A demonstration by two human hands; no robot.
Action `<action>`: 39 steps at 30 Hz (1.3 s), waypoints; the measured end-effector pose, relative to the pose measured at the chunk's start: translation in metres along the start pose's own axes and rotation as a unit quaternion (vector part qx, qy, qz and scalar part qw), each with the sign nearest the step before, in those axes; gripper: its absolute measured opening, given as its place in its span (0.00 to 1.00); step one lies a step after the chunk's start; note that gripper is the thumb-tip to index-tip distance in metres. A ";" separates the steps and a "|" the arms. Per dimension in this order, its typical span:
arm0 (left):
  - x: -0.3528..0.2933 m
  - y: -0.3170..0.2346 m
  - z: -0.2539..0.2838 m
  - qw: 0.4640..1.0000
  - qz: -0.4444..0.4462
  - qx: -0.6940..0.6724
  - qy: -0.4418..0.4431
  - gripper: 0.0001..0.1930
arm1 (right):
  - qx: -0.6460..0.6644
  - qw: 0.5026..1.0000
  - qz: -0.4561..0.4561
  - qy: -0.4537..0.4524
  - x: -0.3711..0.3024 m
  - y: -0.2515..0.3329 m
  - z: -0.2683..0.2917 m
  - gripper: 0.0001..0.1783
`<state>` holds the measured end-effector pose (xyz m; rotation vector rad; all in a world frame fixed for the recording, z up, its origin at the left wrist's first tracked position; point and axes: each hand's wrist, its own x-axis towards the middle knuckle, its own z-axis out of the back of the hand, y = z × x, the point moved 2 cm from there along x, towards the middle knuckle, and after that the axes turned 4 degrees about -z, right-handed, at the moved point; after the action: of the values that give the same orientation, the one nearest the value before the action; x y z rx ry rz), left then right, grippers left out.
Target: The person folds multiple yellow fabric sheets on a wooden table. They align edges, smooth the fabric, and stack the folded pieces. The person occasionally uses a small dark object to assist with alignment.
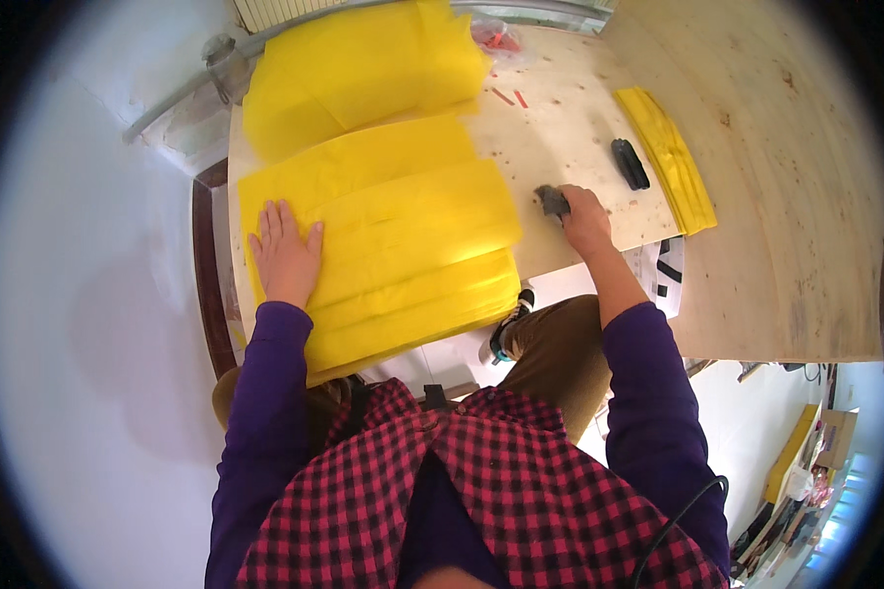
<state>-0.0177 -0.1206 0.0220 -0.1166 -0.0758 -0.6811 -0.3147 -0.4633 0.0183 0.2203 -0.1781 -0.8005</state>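
My left hand lies flat, fingers stretched, on the left side of a stack of thin yellow sheets. The sheets overlap in steps, and their near end reaches over the table's front edge. Right of the stack, my right hand is closed around a small dark grey piece with a ragged end, just over the bare wood. Its kind is unclear, as the fingers cover part of it. A black oblong object rests on the table beyond that hand, to the right.
Another pile of yellow sheets lies at the back of the wooden table. A folded yellow bundle lies along the right side, by a tall wooden panel. Red strips and a clear plastic bag are at the back.
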 end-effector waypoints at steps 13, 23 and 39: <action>-0.002 0.003 -0.003 0.999 -0.012 -0.011 -0.027 0.37 | 0.045 0.979 -0.050 -0.194 0.129 0.029 0.047 0.31; -0.003 0.006 -0.006 0.997 -0.013 -0.042 -0.057 0.37 | 0.198 0.938 0.279 0.052 0.068 0.193 0.000 0.16; -0.011 0.007 0.006 0.984 -0.015 -0.115 -0.138 0.35 | -0.027 0.880 0.320 0.351 0.092 0.288 -0.020 0.17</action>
<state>-0.0220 -0.1078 0.0261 -0.4338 -0.2652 -0.6998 -0.0488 -0.3328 0.0815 0.3611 0.4465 -0.0308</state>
